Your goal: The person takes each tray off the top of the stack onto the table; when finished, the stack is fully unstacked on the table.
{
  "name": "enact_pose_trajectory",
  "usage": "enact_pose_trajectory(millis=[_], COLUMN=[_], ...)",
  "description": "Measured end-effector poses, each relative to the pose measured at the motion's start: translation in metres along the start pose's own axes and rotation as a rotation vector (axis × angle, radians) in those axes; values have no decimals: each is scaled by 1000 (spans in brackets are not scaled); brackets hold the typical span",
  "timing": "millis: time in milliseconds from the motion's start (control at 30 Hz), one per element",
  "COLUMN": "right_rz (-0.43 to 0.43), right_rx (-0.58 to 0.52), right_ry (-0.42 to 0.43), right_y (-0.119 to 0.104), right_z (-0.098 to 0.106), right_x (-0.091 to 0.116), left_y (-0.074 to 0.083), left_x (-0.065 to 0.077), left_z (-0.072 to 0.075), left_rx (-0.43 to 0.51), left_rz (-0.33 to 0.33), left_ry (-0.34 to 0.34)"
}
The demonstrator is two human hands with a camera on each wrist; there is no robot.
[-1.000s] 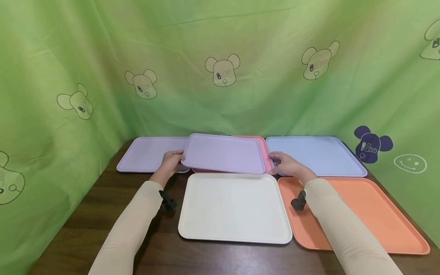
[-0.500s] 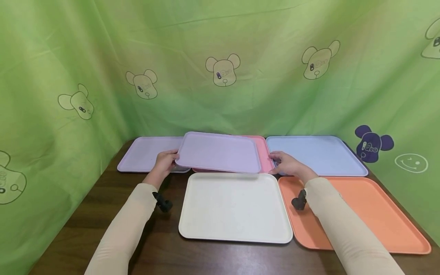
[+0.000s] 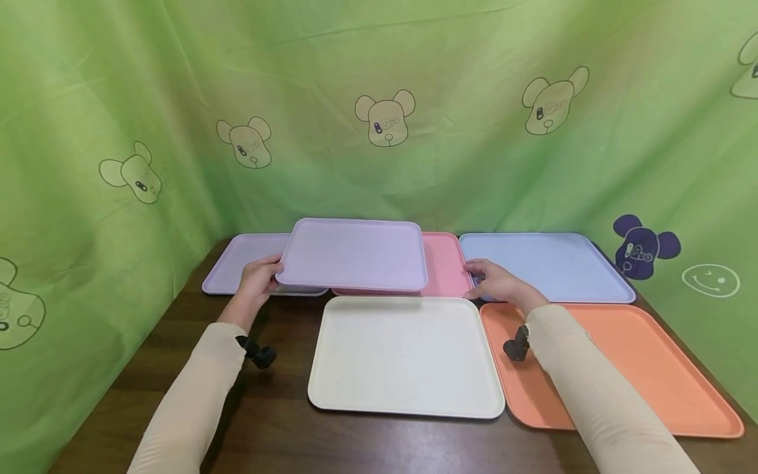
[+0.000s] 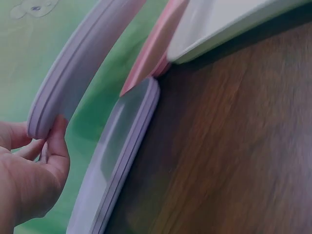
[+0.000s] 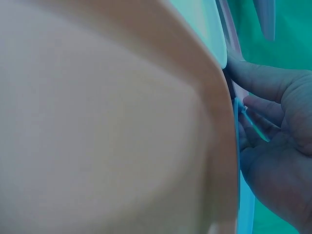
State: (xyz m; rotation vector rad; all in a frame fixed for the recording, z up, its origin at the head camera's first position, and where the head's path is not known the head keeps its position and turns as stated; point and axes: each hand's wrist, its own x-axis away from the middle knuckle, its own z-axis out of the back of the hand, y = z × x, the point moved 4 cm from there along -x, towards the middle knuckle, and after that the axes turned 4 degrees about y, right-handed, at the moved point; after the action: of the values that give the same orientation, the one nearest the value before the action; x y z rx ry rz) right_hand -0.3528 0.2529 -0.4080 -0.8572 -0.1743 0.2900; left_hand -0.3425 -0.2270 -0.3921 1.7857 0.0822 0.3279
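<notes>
My left hand point(image 3: 256, 280) pinches the left edge of a lavender tray point(image 3: 355, 253). This tray hangs tilted above a pink tray point(image 3: 444, 266) and partly above a second lavender tray point(image 3: 245, 257) lying at the back left. In the left wrist view, thumb and fingers of the left hand point(image 4: 36, 180) meet at the raised tray's point(image 4: 73, 78) corner. At the pink tray's right edge is my right hand point(image 3: 497, 284), its thumb and fingers apart and loosely bent, beside a light blue tray point(image 3: 545, 266). Whether those fingertips press the pink rim is partly hidden.
A white tray point(image 3: 408, 355) lies in front of the pink one, with an orange tray point(image 3: 639, 368) to its right under the right forearm. All lie on a dark wooden table point(image 3: 284, 421). A green printed curtain point(image 3: 456, 178) hangs behind and at both sides.
The left hand has drawn the lavender tray left and slightly up, levelling its slant and uncovering more of the pink tray. My right hand stays in place.
</notes>
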Motion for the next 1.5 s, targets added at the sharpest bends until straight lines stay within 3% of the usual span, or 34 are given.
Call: enact_pose_trajectory(millis=[200, 433, 767, 933, 1500], right_rz=[-20, -31, -18, -22, -38], right_rx=[5, 8, 13, 22, 40], right_ry=[-6, -5, -4, 2, 7], right_y=[2, 4, 0, 1, 5], right_z=[0, 0, -1, -1, -1], right_x=[-2, -2, 1, -1, -6], left_y=[10, 22, 32, 30, 19], left_x=[8, 19, 37, 42, 63], left_z=[26, 61, 108, 131, 195], left_rx=[22, 122, 221, 204, 133], left_rz=[-16, -6, 20, 15, 25], left_ry=[-13, -20, -102, -136, -107])
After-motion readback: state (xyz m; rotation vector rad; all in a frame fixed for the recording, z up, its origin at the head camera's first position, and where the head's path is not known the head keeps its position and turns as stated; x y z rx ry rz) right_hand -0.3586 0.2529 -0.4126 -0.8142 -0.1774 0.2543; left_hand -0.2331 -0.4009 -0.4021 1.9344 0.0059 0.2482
